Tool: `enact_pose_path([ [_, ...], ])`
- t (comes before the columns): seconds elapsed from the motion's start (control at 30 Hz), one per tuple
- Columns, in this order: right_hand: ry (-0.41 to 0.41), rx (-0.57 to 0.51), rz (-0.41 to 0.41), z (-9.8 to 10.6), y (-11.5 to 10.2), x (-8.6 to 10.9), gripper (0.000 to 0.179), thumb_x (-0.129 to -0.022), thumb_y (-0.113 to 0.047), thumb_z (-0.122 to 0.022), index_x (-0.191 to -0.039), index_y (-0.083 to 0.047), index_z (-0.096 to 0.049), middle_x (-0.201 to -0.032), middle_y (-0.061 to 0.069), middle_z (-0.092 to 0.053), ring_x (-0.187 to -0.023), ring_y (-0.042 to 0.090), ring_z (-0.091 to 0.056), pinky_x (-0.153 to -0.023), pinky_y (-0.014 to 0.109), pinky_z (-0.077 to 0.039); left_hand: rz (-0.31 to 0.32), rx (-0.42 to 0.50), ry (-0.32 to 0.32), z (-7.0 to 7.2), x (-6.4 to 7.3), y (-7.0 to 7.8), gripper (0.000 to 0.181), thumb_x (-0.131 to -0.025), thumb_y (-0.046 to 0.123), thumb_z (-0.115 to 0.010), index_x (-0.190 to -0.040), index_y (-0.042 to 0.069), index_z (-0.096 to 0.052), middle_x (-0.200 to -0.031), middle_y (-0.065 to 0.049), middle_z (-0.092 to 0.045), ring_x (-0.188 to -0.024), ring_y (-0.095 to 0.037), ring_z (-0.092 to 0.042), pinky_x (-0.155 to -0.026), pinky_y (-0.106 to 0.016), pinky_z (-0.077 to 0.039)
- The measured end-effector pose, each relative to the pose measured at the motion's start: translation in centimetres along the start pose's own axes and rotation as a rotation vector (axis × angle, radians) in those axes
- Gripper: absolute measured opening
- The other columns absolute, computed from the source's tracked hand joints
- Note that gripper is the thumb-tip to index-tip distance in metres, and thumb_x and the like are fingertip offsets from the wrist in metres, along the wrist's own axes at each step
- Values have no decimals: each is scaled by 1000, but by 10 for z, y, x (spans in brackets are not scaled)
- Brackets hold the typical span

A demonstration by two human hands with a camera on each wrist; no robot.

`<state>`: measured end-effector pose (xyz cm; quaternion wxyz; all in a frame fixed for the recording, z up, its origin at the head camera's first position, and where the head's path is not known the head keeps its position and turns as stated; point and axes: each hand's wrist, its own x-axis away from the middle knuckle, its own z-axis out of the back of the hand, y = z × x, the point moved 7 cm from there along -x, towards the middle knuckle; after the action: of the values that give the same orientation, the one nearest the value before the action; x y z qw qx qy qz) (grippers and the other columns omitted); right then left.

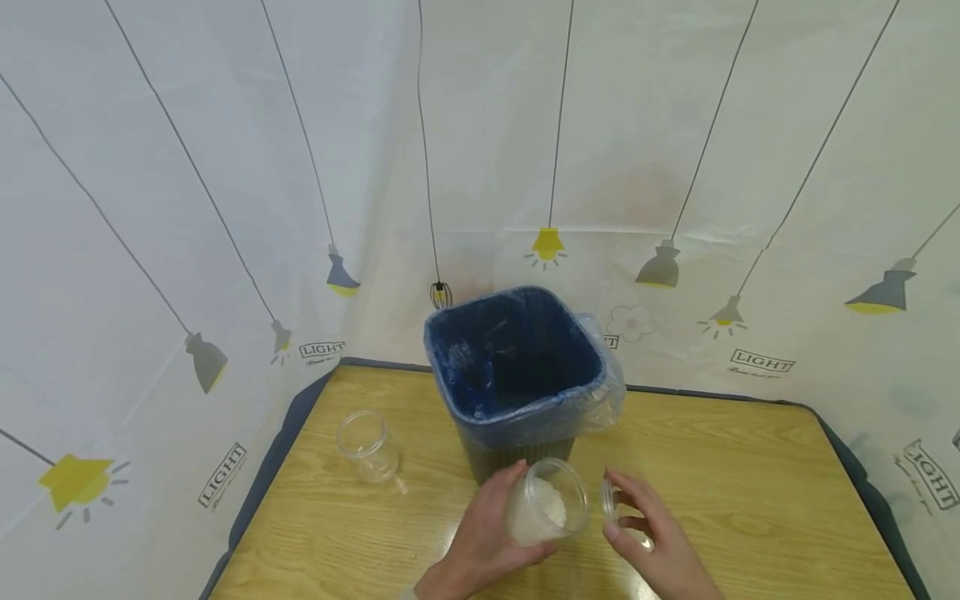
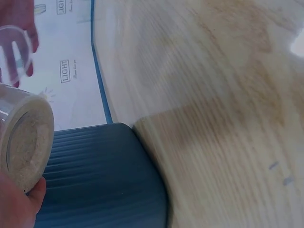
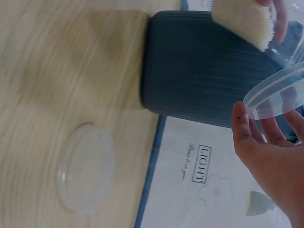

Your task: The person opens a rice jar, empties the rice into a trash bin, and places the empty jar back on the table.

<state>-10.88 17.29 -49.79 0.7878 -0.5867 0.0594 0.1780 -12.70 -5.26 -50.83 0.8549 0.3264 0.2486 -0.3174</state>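
Observation:
My left hand grips a clear plastic jar partly filled with white grains that look like rice. The jar is tilted, its open mouth towards the right hand, just in front of the bin. In the left wrist view the grains show through the jar's base. My right hand holds a clear round lid by its edge, a short way right of the jar's mouth and apart from it. The right wrist view shows thumb and fingers on the rim of this lid.
A dark bin with a translucent bag over its rim stands at the table's back. Left of it is another clear jar, without a lid. A second clear lid lies on the wooden table. Printed sheeting surrounds the table.

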Motion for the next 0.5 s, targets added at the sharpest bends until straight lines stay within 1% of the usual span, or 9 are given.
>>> enact_pose_path([
  [0.03,-1,6,-7,-1,4,1,55,-98,2,-65,-150,-6,-49,-141,-10,-52,-119,-1,-53,-85,28,-56,3,12,5,1,1,-1,110,-59,44,-99,-147,2,-48,-138,-12,-61,-122,-27,-62,-100,-40,-53],
  [0.13,-14,39,-33,-4,16,2,54,-97,-3,-68,-148,-9,-51,-141,2,-54,-119,2,-53,-84,30,-56,23,35,-1,1,4,-2,112,-59,43,-99,-150,5,-45,-139,-11,-60,-123,-27,-61,-100,-41,-53],
  [0.17,-23,57,-42,-5,19,1,53,-97,-5,-69,-147,-10,-52,-141,6,-54,-119,4,-54,-84,31,-57,32,43,-7,2,5,-2,111,-60,42,-98,-150,5,-45,-140,-11,-60,-124,-27,-61,-100,-41,-53],
  [0.23,-43,102,-68,-7,27,1,53,-95,-11,-72,-145,-13,-55,-140,11,-56,-119,10,-56,-83,32,-57,45,57,-18,2,6,-2,111,-60,42,-98,-150,5,-45,-141,-11,-60,-125,-27,-60,-100,-43,-53],
  [0.3,-76,163,-92,-12,34,1,53,-94,-17,-75,-144,-15,-57,-140,10,-56,-121,16,-56,-83,34,-57,59,70,-27,3,6,-2,109,-61,40,-98,-150,4,-46,-141,-11,-59,-126,-27,-60,-101,-43,-53],
  [0.4,-107,270,-84,-19,42,0,54,-91,-23,-78,-141,-16,-60,-139,6,-58,-122,24,-57,-84,37,-57,72,90,-32,3,7,-2,108,-62,39,-98,-149,4,-46,-141,-11,-59,-125,-28,-60,-101,-44,-53],
  [0.5,-117,384,-6,-27,46,-1,56,-87,-26,-82,-137,-12,-63,-136,4,-59,-121,27,-58,-87,43,-57,67,95,-25,3,8,-3,107,-62,39,-98,-148,1,-47,-140,-11,-60,-124,-27,-61,-99,-43,-54],
])
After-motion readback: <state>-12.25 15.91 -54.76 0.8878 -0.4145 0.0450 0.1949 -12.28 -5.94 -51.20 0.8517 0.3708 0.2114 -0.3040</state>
